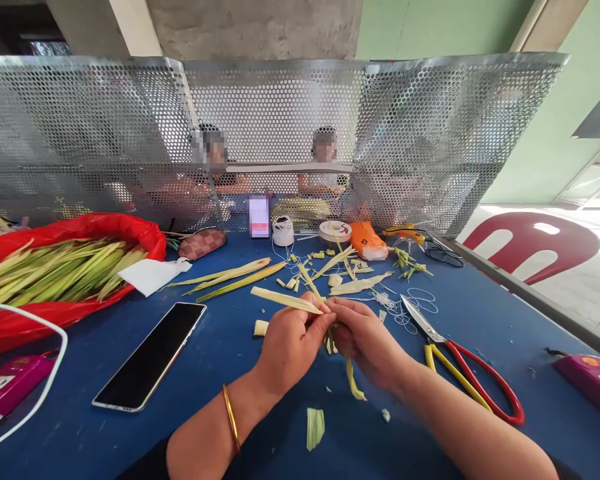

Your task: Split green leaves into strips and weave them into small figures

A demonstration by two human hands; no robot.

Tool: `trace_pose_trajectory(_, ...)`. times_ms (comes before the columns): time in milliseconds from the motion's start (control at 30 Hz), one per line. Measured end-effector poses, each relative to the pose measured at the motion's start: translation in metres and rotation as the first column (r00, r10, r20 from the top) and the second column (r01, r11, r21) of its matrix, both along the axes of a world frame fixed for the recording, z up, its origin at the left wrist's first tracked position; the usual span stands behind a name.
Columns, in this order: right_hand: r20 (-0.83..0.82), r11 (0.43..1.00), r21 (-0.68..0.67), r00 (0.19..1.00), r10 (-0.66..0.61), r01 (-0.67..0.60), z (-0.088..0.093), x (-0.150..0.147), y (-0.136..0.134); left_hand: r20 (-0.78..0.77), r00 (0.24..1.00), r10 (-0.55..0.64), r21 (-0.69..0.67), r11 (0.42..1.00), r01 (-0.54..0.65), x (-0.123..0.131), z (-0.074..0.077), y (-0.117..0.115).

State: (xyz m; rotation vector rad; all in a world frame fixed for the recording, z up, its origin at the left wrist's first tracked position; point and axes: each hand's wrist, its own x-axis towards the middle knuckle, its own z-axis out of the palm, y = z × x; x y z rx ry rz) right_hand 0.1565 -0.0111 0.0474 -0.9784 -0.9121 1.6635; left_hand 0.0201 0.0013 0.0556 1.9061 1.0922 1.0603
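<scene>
Both hands meet over the middle of the blue table. My left hand [291, 340] is closed, pinching pale corn husk strips [286, 300] between thumb and fingers; one strip sticks out to the left. My right hand [367, 337] is closed on the same bundle, its fingertips touching those of the left. Below the right hand a yellowish twisted husk end [353, 380] hangs down. The fingers partly hide how the strips are joined. A short green husk piece [315, 428] lies on the table nearer to me.
Scissors [450, 360] with red and yellow handles lie at the right. A black phone [153, 357] and a red bag [147, 233] of husks are on the left. Husk scraps, loose thread [395, 310] and a white thread spool [283, 231] lie beyond the hands. A perforated metal screen [280, 100] stands behind; two people sit past it.
</scene>
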Motion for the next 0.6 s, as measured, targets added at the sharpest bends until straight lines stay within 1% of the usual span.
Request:
trace_pose_trajectory(67,-0.024,0.998,0.013,0.998,0.057,-0.057,-0.001,0.001,0.001,-0.016,1.0,-0.024,0.007,1.0,0.024,-0.001,0.0,0.0)
trace_pose_trajectory(100,-0.008,0.998,0.033,0.999,0.052,-0.051,-0.002,0.001,0.001,-0.023,0.999,-0.031,0.008,0.999,0.032,-0.001,0.0,0.0)
trace_pose_trajectory(133,0.025,0.998,0.065,1.0,0.01,-0.012,-0.003,0.001,0.002,-0.025,0.999,-0.032,0.007,0.999,0.032,-0.001,-0.001,0.0)
trace_pose_trajectory(200,0.1,0.981,0.137,0.983,-0.152,0.138,-0.006,-0.001,0.003,-0.013,1.0,-0.024,0.002,1.0,0.024,0.0,-0.003,0.0)
trace_pose_trajectory(267,0.143,0.934,0.194,0.933,-0.329,0.3,-0.01,-0.003,0.004,0.027,1.0,-0.012,-0.028,1.0,0.013,0.003,-0.006,-0.002)
trace_pose_trajectory(300,0.149,0.911,0.206,0.909,-0.389,0.356,-0.012,-0.005,0.005,0.051,0.999,-0.004,-0.055,0.998,0.007,0.005,-0.008,-0.003)
trace_pose_trajectory(367,0.136,0.881,0.213,0.88,-0.455,0.423,-0.015,-0.006,0.005,0.096,0.995,0.026,-0.141,0.99,-0.012,0.009,-0.011,-0.006)
trace_pose_trajectory(433,0.098,0.865,0.209,0.871,-0.482,0.456,-0.017,-0.006,0.005,0.122,0.99,0.07,-0.229,0.973,-0.04,0.012,-0.013,-0.008)
trace_pose_trajectory(467,0.073,0.863,0.199,0.871,-0.485,0.464,-0.018,-0.006,0.006,0.121,0.988,0.092,-0.243,0.968,-0.06,0.013,-0.014,-0.009)
trace_pose_trajectory(500,0.051,0.865,0.186,0.874,-0.483,0.467,-0.018,-0.006,0.006,0.106,0.989,0.107,-0.226,0.971,-0.081,0.013,-0.014,-0.01)
trace_pose_trajectory(533,0.037,0.867,0.175,0.876,-0.48,0.467,-0.018,-0.005,0.006,0.077,0.99,0.118,-0.174,0.979,-0.104,0.013,-0.015,-0.011)
trace_pose_trajectory(600,0.031,0.87,0.169,0.88,-0.474,0.463,-0.018,-0.005,0.006,-0.006,0.991,0.131,0.002,0.991,-0.131,0.011,-0.017,-0.012)
